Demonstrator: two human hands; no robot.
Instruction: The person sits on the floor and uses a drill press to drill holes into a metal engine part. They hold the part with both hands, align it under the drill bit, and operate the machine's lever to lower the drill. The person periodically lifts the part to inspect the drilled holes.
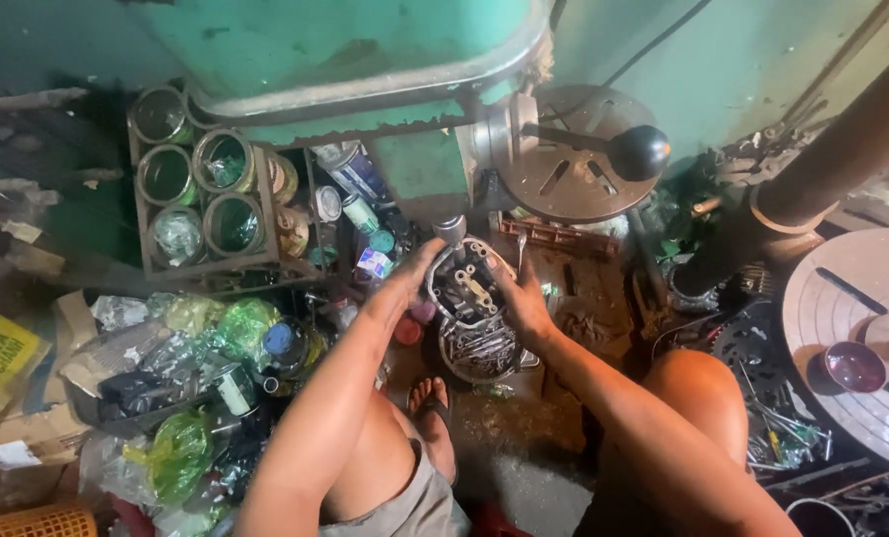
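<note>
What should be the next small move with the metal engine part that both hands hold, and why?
Probably lower the engine part onto the round tray of tools just beneath. The left hand and right hand grip its opposite sides, so neither hand is free to pick up a tool.

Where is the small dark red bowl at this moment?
In the head view the small dark red bowl sits far right on the round pale table, near its lower left edge, well right of the right hand and the engine part it holds.
</note>
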